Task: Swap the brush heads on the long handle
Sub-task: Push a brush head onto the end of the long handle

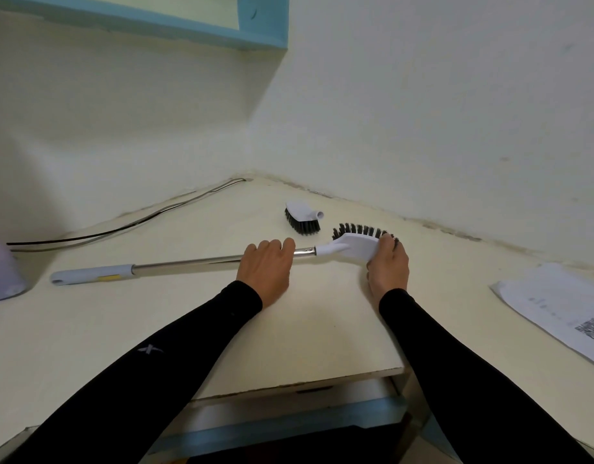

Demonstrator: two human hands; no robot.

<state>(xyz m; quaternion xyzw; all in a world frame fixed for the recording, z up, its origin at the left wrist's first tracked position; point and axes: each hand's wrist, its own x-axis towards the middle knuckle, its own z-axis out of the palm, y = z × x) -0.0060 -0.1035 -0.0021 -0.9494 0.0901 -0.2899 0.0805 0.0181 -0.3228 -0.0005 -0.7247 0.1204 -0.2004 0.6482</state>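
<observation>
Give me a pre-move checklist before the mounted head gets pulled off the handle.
1. Left hand grips the metal handle near the joint: ok.
2. Right hand holds the mounted brush head: ok.
3. Spare brush head lies apart on the desk, within view: ok.
4. Lock button at the joint released: cannot tell.
5. Handle's grey grip end rests on the desk, supported: ok.
6. Cable lies apart from the handle: ok.

Plain home room here: cream tabletop [299, 346] wedged into a wall corner, blue shelf [262, 31] overhead, cable [148, 216] trailing along the back edge.
</observation>
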